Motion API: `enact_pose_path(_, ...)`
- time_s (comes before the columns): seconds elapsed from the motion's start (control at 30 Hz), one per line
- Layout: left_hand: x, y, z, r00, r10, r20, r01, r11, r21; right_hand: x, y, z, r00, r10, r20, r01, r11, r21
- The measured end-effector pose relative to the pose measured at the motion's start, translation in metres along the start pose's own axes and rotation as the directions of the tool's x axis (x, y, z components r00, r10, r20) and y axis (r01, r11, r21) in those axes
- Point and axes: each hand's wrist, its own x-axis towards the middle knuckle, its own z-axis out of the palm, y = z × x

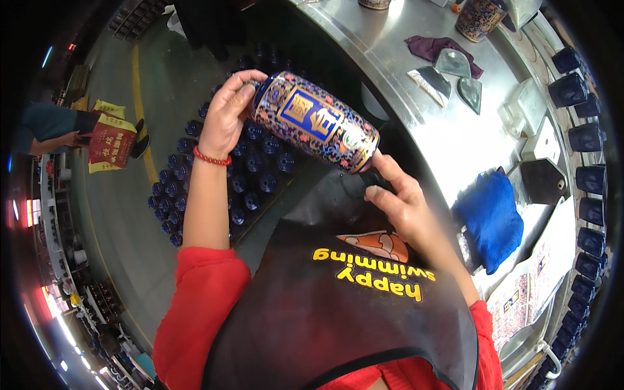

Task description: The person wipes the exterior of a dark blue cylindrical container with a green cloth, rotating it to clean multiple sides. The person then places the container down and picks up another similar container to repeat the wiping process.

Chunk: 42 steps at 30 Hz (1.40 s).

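Observation:
I hold a cylindrical tin can (316, 121) with a dark blue, gold and floral wrap, lying sideways in front of me. My left hand (229, 114) grips its upper left end, a red bead bracelet on the wrist. My right hand (398, 195) supports its lower right end with the fingers. Below the can, many dark blue cans (214, 175) stand packed together on the floor.
A curved steel worktable (448, 140) lies to the right with a blue cloth (491, 218), a purple rag (432, 47), metal scraper blades (448, 68), another decorated can (480, 18) and a row of dark blue cans (588, 169) at its rim. Another person (62, 127) is at far left.

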Motion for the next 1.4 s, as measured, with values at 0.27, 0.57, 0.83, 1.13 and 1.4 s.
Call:
enact_pose_path(0.27, -0.010, -0.002, -0.007, 0.997, 0.048, 0.055, -0.045, 0.997, -0.069, -0.003, 0.000, -0.004, 0.993, -0.083, 0.089, 0.095, 0.985, -0.142)
enact_pose_path(0.57, -0.026, 0.008, -0.002, 0.989, 0.139, 0.041, -0.138, 0.990, -0.022, -0.004, 0.012, -0.010, 0.985, -0.161, 0.061, 0.168, 0.973, -0.160)
enact_pose_path(0.83, -0.036, 0.025, 0.005, 0.974, 0.224, 0.035, -0.227, 0.968, 0.103, -0.005, 0.010, -0.009, 0.979, -0.191, 0.068, 0.199, 0.968, -0.152)
enact_pose_path(1.13, -0.020, 0.006, -0.002, 0.992, 0.123, 0.017, -0.123, 0.992, -0.012, -0.011, 0.004, -0.005, 0.984, -0.153, 0.088, 0.148, 0.987, 0.056)
enact_pose_path(1.4, -0.023, -0.005, -0.007, 0.997, 0.073, -0.032, -0.075, 0.995, -0.070, -0.009, -0.006, 0.000, 0.996, 0.043, 0.082, -0.063, 0.963, 0.261)
